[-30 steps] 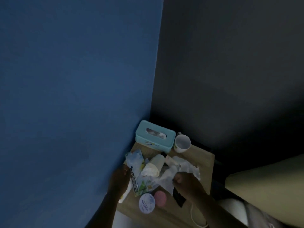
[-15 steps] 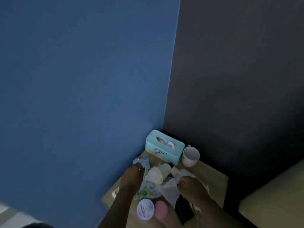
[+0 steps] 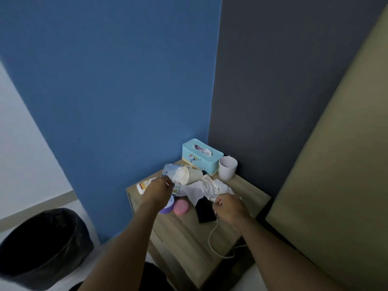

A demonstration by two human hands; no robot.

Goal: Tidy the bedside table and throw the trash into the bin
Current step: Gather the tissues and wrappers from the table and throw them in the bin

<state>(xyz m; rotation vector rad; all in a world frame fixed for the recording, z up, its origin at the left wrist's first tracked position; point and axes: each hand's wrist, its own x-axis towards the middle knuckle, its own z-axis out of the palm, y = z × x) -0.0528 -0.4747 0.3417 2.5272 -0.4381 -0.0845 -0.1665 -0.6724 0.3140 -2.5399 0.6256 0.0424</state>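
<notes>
The wooden bedside table (image 3: 189, 234) stands in the corner, cluttered. A paper cup (image 3: 192, 174) stuffed with tissue lies on its side beside a blue wrapper (image 3: 170, 169). My left hand (image 3: 157, 190) is over the wrappers next to the cup, fingers pinched on a wrapper's edge. My right hand (image 3: 230, 206) is closed on crumpled white tissue (image 3: 206, 186) and a white cable (image 3: 213, 238). A black-lined bin (image 3: 45, 246) sits on the floor at the lower left.
At the back stand a teal tissue box (image 3: 201, 157) and a white mug (image 3: 227, 168). A pink round lid (image 3: 180, 207), a purple jar (image 3: 167, 208), a black phone (image 3: 204, 211) and a white tube (image 3: 142, 185) lie on the table. A beige headboard (image 3: 336, 164) rises right.
The view has tilted down and pulled back, so the bin and the table's front edge now show. My right hand has moved toward me, gathering the tissue and cable.
</notes>
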